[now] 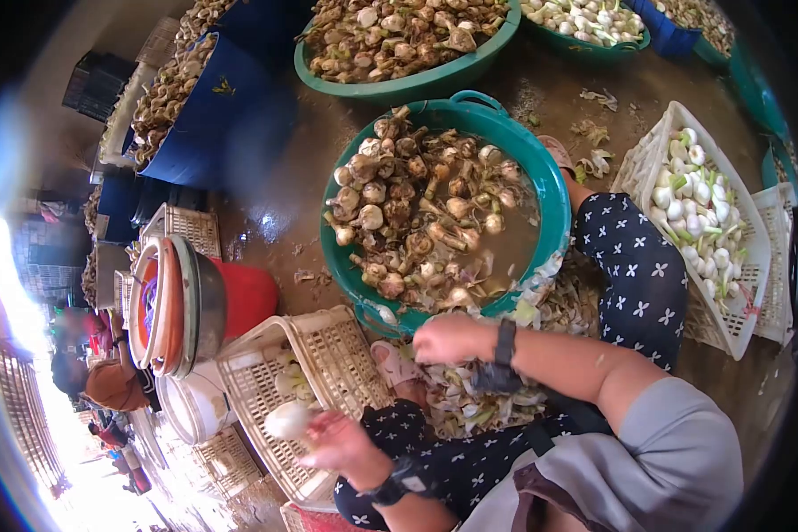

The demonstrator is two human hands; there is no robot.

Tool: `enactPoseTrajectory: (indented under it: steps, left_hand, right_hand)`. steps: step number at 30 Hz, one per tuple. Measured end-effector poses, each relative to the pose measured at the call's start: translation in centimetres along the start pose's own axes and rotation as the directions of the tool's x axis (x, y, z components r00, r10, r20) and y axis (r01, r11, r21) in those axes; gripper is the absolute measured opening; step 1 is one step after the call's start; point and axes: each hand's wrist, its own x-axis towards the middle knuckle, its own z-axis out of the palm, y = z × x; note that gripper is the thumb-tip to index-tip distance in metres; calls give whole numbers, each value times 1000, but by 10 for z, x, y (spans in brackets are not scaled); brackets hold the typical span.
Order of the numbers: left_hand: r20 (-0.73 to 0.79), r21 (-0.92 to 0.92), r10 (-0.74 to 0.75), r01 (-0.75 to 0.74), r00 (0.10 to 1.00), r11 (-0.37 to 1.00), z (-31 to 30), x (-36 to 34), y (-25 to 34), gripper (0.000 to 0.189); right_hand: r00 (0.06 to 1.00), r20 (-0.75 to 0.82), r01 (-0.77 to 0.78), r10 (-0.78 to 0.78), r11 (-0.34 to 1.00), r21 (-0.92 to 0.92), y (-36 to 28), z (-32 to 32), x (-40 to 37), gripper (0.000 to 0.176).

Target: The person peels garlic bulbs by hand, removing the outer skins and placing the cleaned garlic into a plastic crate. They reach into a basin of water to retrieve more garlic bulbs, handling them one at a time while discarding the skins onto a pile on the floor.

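Note:
My left hand (pixel 341 443), blurred by motion and with a dark watch at the wrist, has a peeled white garlic bulb (pixel 286 420) at its fingertips. The bulb is over a beige plastic crate (pixel 262 417) in which some pale garlic shows. My right hand (pixel 448 340), a dark band on its wrist, is closed by the near rim of a green tub (pixel 554 191). What its fingers hold is hidden. Inside the tub, muddy unpeeled garlic bulbs (pixel 372 215) lie in brown water. Pale peelings (pixel 470 403) are heaped between my legs.
A white crate of cleaned garlic (pixel 629 168) stands on the right. Behind the tub are another green tub of dirty bulbs (pixel 399 90) and one of white bulbs (pixel 576 53). Blue bins (pixel 186 124), stacked basins (pixel 186 310) and a red bucket (pixel 244 297) occupy the left. People are in the background.

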Motion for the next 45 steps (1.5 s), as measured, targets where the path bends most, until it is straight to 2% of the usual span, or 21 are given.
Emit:
enactPoseTrajectory:
  steps: [2, 4, 8, 11, 14, 16, 17, 19, 23, 28, 31, 32, 34, 35, 36, 38, 40, 42, 43, 44, 45]
  left_hand:
    - [-319, -2, -40, 42, 947, 999, 58, -7, 0, 50]
    - [-267, 79, -152, 179, 952, 981, 40, -3, -20, 47]
    - [-198, 410, -381, 429, 903, 805, 21, -16, -74, 45]
    - [-374, 590, -454, 585, 809, 556, 29, -33, -101, 49]
    - [-428, 555, -618, 732, 659, 396, 36, -54, -115, 50]
    - [-248, 477, -715, 725, 654, 497, 42, -55, -114, 46]
    - [-248, 572, -639, 643, 728, 510, 31, -49, -115, 41]
    - [-221, 708, -523, 504, 823, 495, 31, -43, -109, 25]
    - [-181, 688, -684, 588, 706, 425, 32, -43, -97, 11]
    - [-142, 738, -772, 586, 620, 334, 25, -42, -92, 18]
    - [-196, 706, -796, 646, 573, 291, 31, -42, -92, 25]
    - [-67, 767, -778, 531, 624, 360, 35, -45, -93, 27]
    - [68, 808, -755, 407, 653, 425, 37, -44, -95, 30]
    - [107, 758, -751, 436, 651, 485, 36, -40, -94, 32]
    - [143, 702, -744, 464, 652, 541, 33, -37, -93, 33]
    - [273, 738, -727, 348, 630, 578, 37, -37, -89, 36]
    - [-130, 969, -887, 245, 443, -20, 50, -43, -84, 39]
    - [-81, 971, -887, 239, 455, 34, 50, -55, -88, 42]
    - [309, 940, -785, -297, 538, 166, 54, -60, -87, 43]
    - [666, 630, -630, -753, 399, 188, 57, -64, -87, 44]
    - [741, 487, -581, -865, 336, 119, 57, -66, -87, 41]
  right_hand:
    - [963, -162, -257, 217, 922, -291, 74, 9, 43, 19]
    - [977, 63, -134, 204, 814, -565, 153, 36, 74, 17]
    - [955, 92, -158, 282, 748, -644, 161, 34, 74, 17]
    - [899, -180, -375, 400, 914, 156, 98, -4, 44, 31]
    - [876, -423, 225, 231, 579, 783, 23, -11, 11, 32]
    - [790, -607, 325, -88, 900, 292, 8, -6, -6, 25]
    - [787, -609, 332, -96, 898, 288, 2, -10, -16, 25]
    - [935, -228, 264, -272, 962, -64, -7, -21, -36, 23]
    - [951, -18, 292, -308, 918, -270, -22, -36, -59, 26]
    - [983, -71, 149, -168, 964, -222, -25, -16, -72, 25]
    - [979, -196, 11, 54, 948, 317, -7, -8, -58, 25]
    - [978, -200, 10, 57, 948, 318, -2, -4, -58, 25]
    - [929, 226, -280, 292, 160, 947, -2, -2, -63, 25]
    - [934, 254, -285, 252, 94, 954, -2, -7, -66, 27]
    - [932, 257, -288, 256, 91, 953, 0, -5, -67, 27]
    - [976, -218, 101, 0, 885, 455, 2, 0, -69, 26]
    - [870, -471, 291, -149, 924, 246, 2, 3, -70, 27]
    - [897, -388, -2, 210, 881, 472, 14, 2, -64, 27]
    - [946, -52, -139, 319, 546, 826, 22, -9, -66, 26]
    - [946, -54, -137, 318, 547, 826, 24, -13, -66, 26]
    - [937, 46, -162, 347, 314, 936, 24, -16, -65, 27]
